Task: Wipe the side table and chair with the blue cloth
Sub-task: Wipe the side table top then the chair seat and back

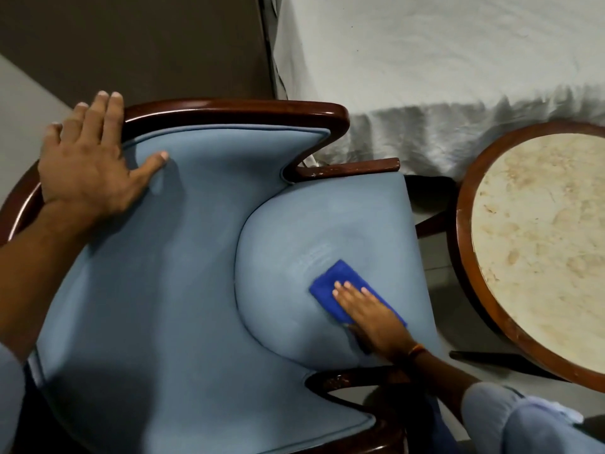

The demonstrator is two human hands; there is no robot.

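While my right hand (pixel 373 314) presses flat, fingers extended, on the folded blue cloth (pixel 340 288), the cloth lies on the chair seat (pixel 343 224), near its right-front part. My left hand (pixel 88 158) rests open on the upper backrest, fingers over the dark wooden rim (pixel 229 109), thumb on the blue upholstery; it grips nothing. The chair (pixel 163 273) fills the left and centre. The round side table (pixel 537 244), wood rim with pale marbled top, stands just right of the chair. A white bedsheet (pixel 442 60) hangs at far right.
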